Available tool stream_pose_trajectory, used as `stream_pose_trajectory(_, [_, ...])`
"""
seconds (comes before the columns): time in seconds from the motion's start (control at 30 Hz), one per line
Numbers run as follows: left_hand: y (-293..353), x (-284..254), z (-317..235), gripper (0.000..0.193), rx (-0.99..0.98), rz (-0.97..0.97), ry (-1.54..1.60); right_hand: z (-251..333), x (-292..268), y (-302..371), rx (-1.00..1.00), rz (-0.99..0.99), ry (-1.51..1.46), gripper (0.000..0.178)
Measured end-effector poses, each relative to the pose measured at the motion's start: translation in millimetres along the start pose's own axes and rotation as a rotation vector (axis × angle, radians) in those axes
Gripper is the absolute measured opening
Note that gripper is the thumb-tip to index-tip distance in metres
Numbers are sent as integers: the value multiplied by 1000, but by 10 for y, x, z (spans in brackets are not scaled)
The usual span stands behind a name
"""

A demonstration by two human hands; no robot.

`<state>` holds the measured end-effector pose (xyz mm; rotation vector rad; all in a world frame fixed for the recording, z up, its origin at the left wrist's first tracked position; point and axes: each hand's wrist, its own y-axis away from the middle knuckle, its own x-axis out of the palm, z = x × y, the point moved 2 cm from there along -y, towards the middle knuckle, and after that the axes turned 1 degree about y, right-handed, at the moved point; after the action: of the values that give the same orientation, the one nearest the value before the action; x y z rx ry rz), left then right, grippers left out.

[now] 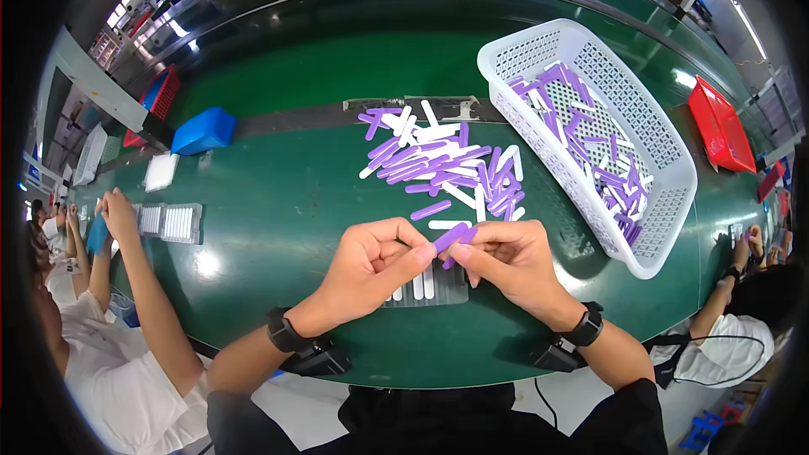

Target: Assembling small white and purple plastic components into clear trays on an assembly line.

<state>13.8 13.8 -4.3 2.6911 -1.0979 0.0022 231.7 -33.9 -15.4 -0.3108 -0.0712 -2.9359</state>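
Observation:
In front of my chest my two hands meet over a clear tray (451, 293). My left hand (371, 263) pinches a small purple strip (449, 238) with rounded ends between thumb and fingers. My right hand (516, 268) is closed on another purple strip (466, 237), which crosses or touches the first one. White strips (428, 283) lie side by side in the tray, partly hidden by my hands. Just beyond, a loose heap of purple and white strips (434, 154) is spread on the green table (278, 227).
A white perforated basket (667, 147) holding more strips stands at the right. Farther right is a red tray (723, 128). To the left are a blue bin (204, 131) and a tray of white strips (179, 223). Co-workers sit at both sides, one arm (139, 253) reaching over the table's left.

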Motion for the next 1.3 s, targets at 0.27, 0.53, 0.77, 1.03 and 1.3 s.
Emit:
stream_pose_trajectory(0.27, [-23, -223, -207, 31, 264, -20, -415, -138, -62, -60, -138, -35, 106, 14])
stream_pose_trajectory(0.53, [-37, -470, -268, 13, 388, -37, -758, 168, -57, -94, -605, 95, 1060, 20])
stream_pose_trajectory(0.77, [-55, -313, -206, 14, 146, 114, -483, 250, -53, -46, -523, 241, 1146, 25])
stream_pose_trajectory(1.03, [76, -170, -141, 29, 482, -99, -1164, 340, 10, 14, -558, 341, 1286, 21])
stream_pose_trajectory(1.3, [359, 125, -210, 44, 421, 136, -1687, 395, 33, 94, -528, 441, 1424, 30])
